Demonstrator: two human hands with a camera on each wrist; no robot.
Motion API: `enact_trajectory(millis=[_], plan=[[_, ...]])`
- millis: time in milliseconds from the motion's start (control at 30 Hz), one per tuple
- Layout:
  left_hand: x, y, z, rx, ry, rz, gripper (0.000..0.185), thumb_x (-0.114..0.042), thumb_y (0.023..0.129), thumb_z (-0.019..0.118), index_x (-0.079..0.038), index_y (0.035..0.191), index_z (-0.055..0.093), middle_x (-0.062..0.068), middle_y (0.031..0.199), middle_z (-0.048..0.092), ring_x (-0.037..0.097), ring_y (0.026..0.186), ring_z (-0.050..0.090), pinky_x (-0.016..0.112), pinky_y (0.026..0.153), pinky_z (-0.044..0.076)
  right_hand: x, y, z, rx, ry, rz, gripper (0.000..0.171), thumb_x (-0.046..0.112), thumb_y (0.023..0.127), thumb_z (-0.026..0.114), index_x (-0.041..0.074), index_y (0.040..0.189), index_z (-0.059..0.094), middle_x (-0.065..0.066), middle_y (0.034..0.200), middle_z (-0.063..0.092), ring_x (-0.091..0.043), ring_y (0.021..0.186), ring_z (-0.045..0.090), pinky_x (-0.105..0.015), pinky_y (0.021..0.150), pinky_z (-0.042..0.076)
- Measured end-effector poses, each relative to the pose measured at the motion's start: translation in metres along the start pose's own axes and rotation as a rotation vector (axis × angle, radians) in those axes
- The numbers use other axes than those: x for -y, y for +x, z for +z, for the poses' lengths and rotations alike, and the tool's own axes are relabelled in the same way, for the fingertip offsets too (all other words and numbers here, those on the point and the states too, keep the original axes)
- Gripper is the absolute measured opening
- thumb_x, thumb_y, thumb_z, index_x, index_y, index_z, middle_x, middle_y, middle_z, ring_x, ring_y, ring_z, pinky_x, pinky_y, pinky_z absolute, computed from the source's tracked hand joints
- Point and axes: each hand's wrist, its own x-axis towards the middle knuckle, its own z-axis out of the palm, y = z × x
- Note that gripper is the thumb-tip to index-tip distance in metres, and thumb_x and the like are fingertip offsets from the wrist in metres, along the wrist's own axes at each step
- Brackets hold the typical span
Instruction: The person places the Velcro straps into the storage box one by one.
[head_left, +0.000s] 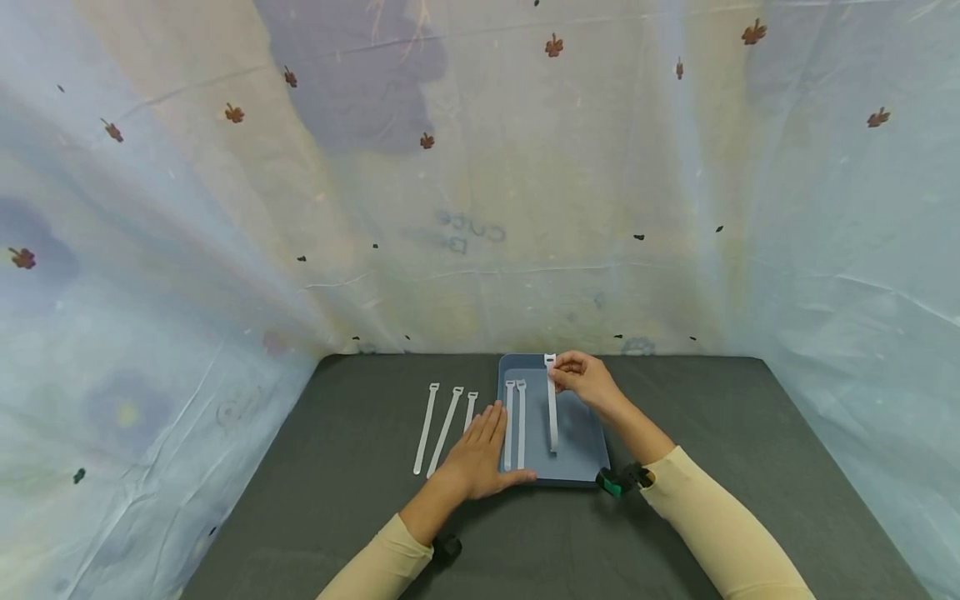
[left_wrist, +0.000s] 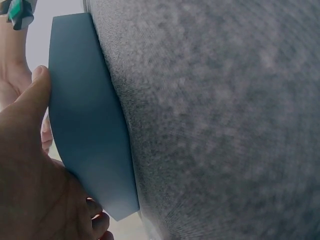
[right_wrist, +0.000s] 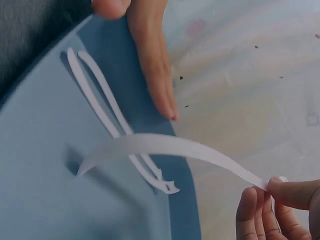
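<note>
My right hand [head_left: 587, 379] pinches a white cable strap [head_left: 552, 412] near its slotted head, over a blue tray [head_left: 581, 433]. In the right wrist view the held strap [right_wrist: 165, 143] bows in an arch, its tail end low over the tray floor. Two similar straps [right_wrist: 95, 95] lie side by side in the tray, towards its left wall. My left hand [head_left: 476, 458] rests at the tray's near left corner with fingers straight along the left rim. In the left wrist view its thumb lies along the top of the tray's wall [left_wrist: 90, 110].
Left of the tray, several more white straps [head_left: 425, 429] lie on the dark grey cloth table [head_left: 337, 500], one partly behind my left hand. A patterned sheet [head_left: 525, 208] hangs behind the table and along both sides.
</note>
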Motion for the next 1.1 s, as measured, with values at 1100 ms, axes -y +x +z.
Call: enact_trajectory(millis=[1100], plan=[[0.0, 0.001, 0.002, -0.009, 0.004, 0.008, 0.121, -0.085, 0.094, 0.052, 0.0, 0.171, 0.015, 0.018, 0.18, 0.01, 0.034, 0.166, 0.013, 0.048, 0.133, 0.02, -0.047, 0.04, 0.015, -0.032, -0.069, 0.183, 0.016, -0.003, 0.1, 0.072, -0.01, 0.113, 0.066, -0.019, 0.097, 0.074, -0.024, 0.08, 0.073, -0.045, 0.082, 0.065]])
